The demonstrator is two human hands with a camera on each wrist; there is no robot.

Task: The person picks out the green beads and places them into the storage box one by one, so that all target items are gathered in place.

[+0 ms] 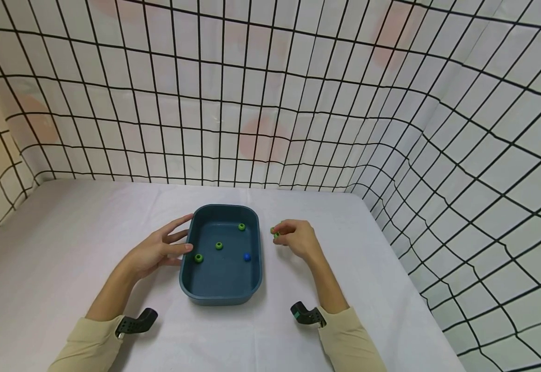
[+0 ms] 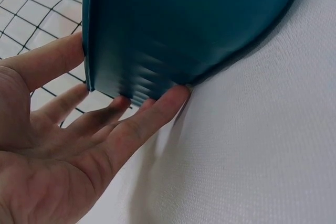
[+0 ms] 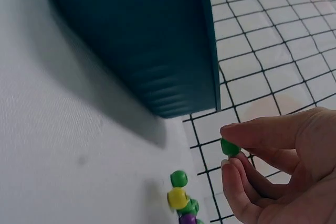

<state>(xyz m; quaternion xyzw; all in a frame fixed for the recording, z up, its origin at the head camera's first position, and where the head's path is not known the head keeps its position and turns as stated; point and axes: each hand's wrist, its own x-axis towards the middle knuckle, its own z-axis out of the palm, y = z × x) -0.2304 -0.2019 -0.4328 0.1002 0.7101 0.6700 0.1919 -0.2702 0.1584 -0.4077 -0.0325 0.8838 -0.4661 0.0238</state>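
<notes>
A dark teal tray (image 1: 221, 289) sits on the white table and holds three green beads (image 1: 219, 246) and one blue bead (image 1: 247, 256). My left hand (image 1: 158, 250) lies flat with straight fingers (image 2: 157, 109) against the tray's left wall (image 2: 173, 30). Just right of the tray, my right hand (image 1: 295, 237) pinches a green bead (image 3: 229, 147) between thumb and fingertips, a little above the table. Below that hand lies a small cluster of green, yellow and purple beads (image 3: 181, 200).
White walls with a black grid (image 1: 270, 93) close in the table at the back and on both sides. The white tablecloth (image 1: 65, 243) spreads wide to the left and in front of the tray. A black wrist mount (image 1: 305, 314) shows on each forearm.
</notes>
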